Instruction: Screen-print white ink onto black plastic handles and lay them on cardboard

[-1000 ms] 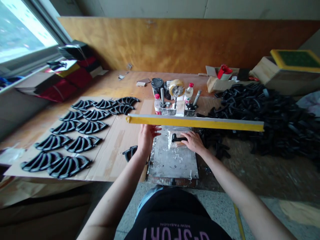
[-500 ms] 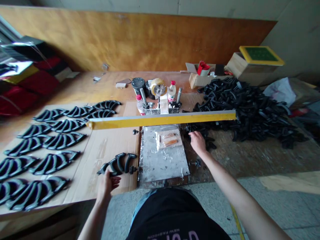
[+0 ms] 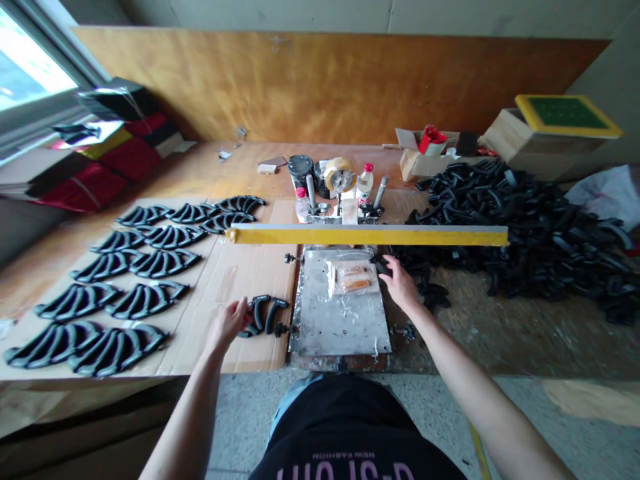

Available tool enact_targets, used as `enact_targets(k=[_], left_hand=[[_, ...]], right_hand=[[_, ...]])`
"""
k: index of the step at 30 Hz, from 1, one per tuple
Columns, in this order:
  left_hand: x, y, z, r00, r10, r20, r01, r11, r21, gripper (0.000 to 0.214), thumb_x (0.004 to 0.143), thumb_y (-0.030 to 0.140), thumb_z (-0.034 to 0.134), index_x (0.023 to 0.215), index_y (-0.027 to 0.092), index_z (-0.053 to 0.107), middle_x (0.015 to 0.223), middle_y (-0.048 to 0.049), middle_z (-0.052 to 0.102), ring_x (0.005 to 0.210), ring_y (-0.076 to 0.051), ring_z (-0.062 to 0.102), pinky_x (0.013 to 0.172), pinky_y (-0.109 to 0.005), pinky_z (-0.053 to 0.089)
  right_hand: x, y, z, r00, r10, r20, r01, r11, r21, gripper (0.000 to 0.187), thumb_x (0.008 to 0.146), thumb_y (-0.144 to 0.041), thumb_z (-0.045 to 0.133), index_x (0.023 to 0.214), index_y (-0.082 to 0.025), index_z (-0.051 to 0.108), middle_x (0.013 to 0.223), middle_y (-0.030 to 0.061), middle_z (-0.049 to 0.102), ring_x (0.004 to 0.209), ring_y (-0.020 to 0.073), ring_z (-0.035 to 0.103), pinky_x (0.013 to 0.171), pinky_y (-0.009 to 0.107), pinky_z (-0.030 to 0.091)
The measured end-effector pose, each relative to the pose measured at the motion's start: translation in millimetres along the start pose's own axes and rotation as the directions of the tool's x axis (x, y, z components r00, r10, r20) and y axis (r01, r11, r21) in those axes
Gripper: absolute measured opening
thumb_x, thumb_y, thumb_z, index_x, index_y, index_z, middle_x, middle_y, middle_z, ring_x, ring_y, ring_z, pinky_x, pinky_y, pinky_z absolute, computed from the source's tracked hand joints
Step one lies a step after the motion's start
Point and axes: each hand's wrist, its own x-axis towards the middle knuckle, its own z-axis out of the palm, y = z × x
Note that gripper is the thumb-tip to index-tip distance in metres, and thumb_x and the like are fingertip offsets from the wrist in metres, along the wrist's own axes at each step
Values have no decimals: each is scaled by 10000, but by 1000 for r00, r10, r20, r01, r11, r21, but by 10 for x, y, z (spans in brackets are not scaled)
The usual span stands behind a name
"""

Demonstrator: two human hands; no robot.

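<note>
While the left hand [image 3: 227, 323] sits low over the cardboard [image 3: 225, 283], the short row of black curved pieces [image 3: 271, 319] lies just to the right of its fingers, between them and the metal plate [image 3: 340, 333]. Each piece there has its crosswise head at the far end and its bowed stem running back toward the person, so the long axes point roughly away from the body, side by side. The left hand is plainly the nearer one to that row; its fingers are at the row's left end, curled close together, though from here I can't tell whether they are clamped on a piece or only touching.

Across the plate, the right hand [image 3: 400, 285] is beside its far right edge, thumb and forefinger apart, tips pointing left and away from the person. A dark piece [image 3: 383, 265] shows right at those fingertips, too blurred to say whether it's gripped or which way its length runs. The big heap of loose pieces [image 3: 475, 200] spreads beyond and to the right of this hand, on the table [image 3: 500, 333]. Between the two hands, the clear block with brown strips [image 3: 356, 285] lies on the plate, nearer the right fingers than the left.
</note>
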Motion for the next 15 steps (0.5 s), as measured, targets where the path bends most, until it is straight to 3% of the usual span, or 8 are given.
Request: enact_targets(k=[2,3,5,8,11,15], left_hand=[[-7,472,35,991,130,5,-125,961,-248,564,808,676,415,925,159,607,596,-21,600,513,-153,558,517,-258,464],[-24,725,60,975,222,-22,-213,893,-396,540,813,655,454,995,168,600,614,-6,604,513,-132,549,526,-238,463],[-86,1214,117,933,342,-115,-343,741,-577,502,827,622,485,1034,178,595,612,6,607,491,-109,530,510,-213,453],[-213,1749,207,898,400,-185,-408,597,-691,455,866,580,443,912,163,618,561,6,581,447,-95,497,461,-197,423],[-317,1921,282,890,426,-165,-408,577,-708,489,890,572,398,888,148,640,531,5,558,444,-101,492,452,-206,420],[-433,1687,313,889,430,-154,-404,584,-704,533,869,617,436,1019,152,651,726,-34,650,617,-136,586,572,-243,483]], right_hand=[[68,-224,152,959,-217,181,207,975,75,345,837,-138,604,1169,-230,601,1085,65,656,1019,213,577,915,368,460],[107,-314,220,932,-282,229,266,959,97,309,829,-124,619,1117,-235,629,1049,52,658,1014,208,571,917,368,461],[172,-446,326,907,-334,259,319,943,99,267,822,-113,636,1059,-232,658,1016,47,642,1004,201,558,911,365,469],[196,-571,401,902,-334,273,338,940,32,238,860,-136,599,1072,-213,675,992,66,618,992,205,551,899,365,483],[134,-639,380,891,-349,290,371,928,-23,244,880,-170,583,1103,-198,678,1004,94,642,1026,227,561,922,390,484],[83,-480,139,974,-202,98,207,977,-50,198,865,-224,613,1039,-200,704,993,63,703,987,206,625,899,352,514]])
